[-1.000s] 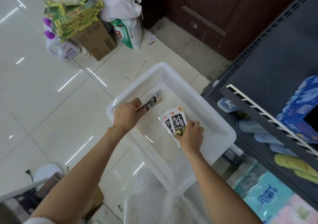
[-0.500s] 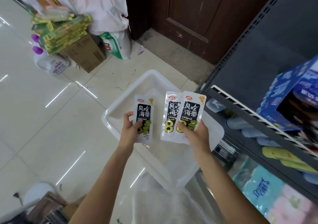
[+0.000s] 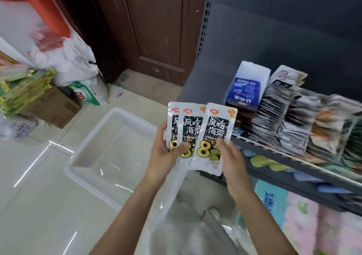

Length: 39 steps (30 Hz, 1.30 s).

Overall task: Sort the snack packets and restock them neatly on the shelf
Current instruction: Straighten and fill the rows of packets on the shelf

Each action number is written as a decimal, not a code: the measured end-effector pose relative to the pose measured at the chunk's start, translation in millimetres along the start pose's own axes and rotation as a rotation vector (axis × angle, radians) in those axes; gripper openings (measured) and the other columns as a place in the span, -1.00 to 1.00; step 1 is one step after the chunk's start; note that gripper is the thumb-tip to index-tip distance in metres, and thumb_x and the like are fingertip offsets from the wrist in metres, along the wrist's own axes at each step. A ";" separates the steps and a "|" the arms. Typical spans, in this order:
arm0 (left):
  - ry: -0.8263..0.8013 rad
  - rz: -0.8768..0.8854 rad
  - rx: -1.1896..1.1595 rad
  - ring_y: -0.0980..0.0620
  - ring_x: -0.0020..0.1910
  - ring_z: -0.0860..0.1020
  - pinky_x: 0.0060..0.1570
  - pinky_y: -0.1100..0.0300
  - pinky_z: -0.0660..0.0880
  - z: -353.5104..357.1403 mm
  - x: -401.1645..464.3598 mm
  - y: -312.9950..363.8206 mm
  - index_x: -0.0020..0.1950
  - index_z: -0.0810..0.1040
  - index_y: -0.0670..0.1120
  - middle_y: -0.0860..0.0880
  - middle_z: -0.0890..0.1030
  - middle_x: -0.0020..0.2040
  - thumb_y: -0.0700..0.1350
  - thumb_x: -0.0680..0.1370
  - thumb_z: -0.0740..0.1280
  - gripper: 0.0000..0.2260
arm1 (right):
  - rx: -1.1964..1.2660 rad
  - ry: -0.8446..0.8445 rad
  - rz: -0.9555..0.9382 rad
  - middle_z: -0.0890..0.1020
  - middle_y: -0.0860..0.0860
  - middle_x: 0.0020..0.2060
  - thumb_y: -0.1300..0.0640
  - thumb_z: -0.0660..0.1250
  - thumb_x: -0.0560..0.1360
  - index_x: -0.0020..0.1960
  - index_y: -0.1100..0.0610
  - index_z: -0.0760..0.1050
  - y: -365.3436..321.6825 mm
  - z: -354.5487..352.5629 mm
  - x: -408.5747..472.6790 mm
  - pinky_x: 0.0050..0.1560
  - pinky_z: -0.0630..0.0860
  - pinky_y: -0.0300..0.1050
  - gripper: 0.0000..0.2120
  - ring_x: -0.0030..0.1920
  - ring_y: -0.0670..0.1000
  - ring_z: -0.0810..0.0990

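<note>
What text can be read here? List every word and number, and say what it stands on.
"风吃海带": on each snack packet fanned between the left hand and right hand.
"8": large yellow figure low on those packets.
"30%": their top right corners.
Red oval logo, blue carton, shelf packets, green-white sack: too blurred.

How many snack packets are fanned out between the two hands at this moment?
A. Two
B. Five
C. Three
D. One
C. Three overlapping snack packets show, each with its own red logo at the top; the left hand pinches the left side of the fan and the right hand the rightmost one, above the white tub.
</note>
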<state>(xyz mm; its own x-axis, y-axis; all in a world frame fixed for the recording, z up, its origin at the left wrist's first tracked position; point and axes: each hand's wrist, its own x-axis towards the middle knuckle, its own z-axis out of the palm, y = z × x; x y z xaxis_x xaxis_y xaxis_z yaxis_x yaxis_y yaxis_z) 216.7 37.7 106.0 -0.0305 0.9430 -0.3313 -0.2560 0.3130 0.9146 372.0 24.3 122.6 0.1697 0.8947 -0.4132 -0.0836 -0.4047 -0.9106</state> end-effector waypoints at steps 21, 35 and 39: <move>-0.331 0.466 0.998 0.36 -0.20 0.55 -0.19 0.46 0.42 155.4 36.6 62.7 -0.06 0.59 0.14 0.33 0.63 -0.16 -0.07 0.40 0.46 -0.82 | -0.052 0.359 -0.512 0.58 -0.27 -0.15 0.21 0.24 0.58 0.20 0.04 0.37 -110.5 -256.0 27.8 -0.26 0.41 -0.53 -0.78 -0.20 -0.40 0.57; 0.022 0.215 0.179 0.22 -0.16 0.65 -0.21 0.30 0.51 199.1 132.6 67.8 0.11 0.57 -0.03 0.18 0.68 -0.12 -0.26 0.50 0.38 -0.77 | -0.578 0.355 -0.639 0.68 -0.01 0.00 0.15 0.33 0.53 0.14 0.16 0.48 -134.5 -221.5 166.6 -0.12 0.63 0.01 -0.80 -0.07 -0.09 0.67; 0.021 0.109 0.032 0.14 -0.18 0.67 -0.34 0.30 0.55 204.5 139.9 67.8 0.13 0.54 -0.07 0.10 0.69 -0.10 -0.28 0.52 0.34 -0.78 | -0.695 0.303 -0.568 0.64 0.05 0.11 0.11 0.31 0.55 0.29 0.19 0.43 -134.0 -211.9 176.1 -0.14 0.64 -0.08 -0.66 -0.03 -0.05 0.67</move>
<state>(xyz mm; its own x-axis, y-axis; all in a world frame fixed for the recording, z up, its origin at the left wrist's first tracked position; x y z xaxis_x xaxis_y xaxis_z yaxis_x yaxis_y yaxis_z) 392.7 214.0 169.1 -0.0769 0.9691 -0.2343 -0.2190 0.2128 0.9522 621.2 196.0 170.6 0.2617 0.9447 0.1976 0.6766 -0.0336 -0.7356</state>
